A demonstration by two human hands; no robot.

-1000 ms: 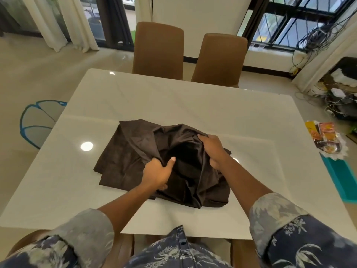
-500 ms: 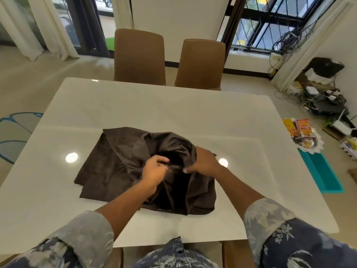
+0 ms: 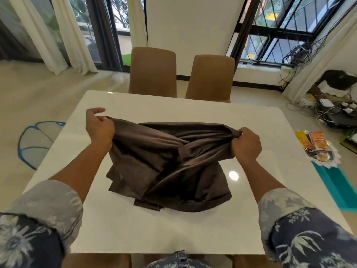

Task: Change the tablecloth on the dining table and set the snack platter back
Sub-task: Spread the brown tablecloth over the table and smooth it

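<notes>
Step in hand: unfolding the brown tablecloth (image 3: 166,171). The left hand (image 3: 99,125) and right hand (image 3: 246,145) each have fingers clamped on its top edge, lifted and pulled taut, with the rest bunched in the middle of the table (image 3: 193,111); the snack platter (image 3: 316,149) sits off the table to the right, on something teal. Next move likely needs a wider spread and a shake-out toward the far chairs (image 3: 152,70) so the folds drop open. Versus 0.5 s ago: hands were together at the bundle's middle, now well apart
</notes>
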